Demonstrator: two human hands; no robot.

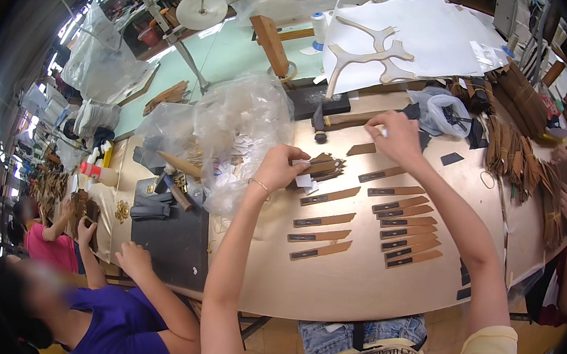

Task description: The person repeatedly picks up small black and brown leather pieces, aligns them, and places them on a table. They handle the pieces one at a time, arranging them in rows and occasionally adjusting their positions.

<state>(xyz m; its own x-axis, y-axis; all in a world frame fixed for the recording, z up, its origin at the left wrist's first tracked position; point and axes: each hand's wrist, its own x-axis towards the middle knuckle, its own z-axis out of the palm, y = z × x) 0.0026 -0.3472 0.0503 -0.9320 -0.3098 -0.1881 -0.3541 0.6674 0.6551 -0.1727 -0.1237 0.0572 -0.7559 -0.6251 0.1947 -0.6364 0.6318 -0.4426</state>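
Observation:
My left hand (276,169) is closed at the edge of a small pile of brown leather strips (329,166), thumb and fingers pinching one strip. A small white slip (304,181) shows just below those fingertips. My right hand (398,139) is raised over the table, its fingers pinched on a small white piece (383,131) whose kind I cannot make out. Between and below my hands, brown strips with dark rectangular patches lie in two columns, a left column (334,219) and a right column (412,225). A short brown leather piece (361,149) lies between the hands.
Beyond my hands are a hammer (320,124), a black block (311,102) and white paper (439,49) with pale curved cutouts. Crumpled clear plastic bags (240,132) lie left; bundled brown strips (511,154) lie right. Co-workers sit at both sides, one in a purple top (112,321).

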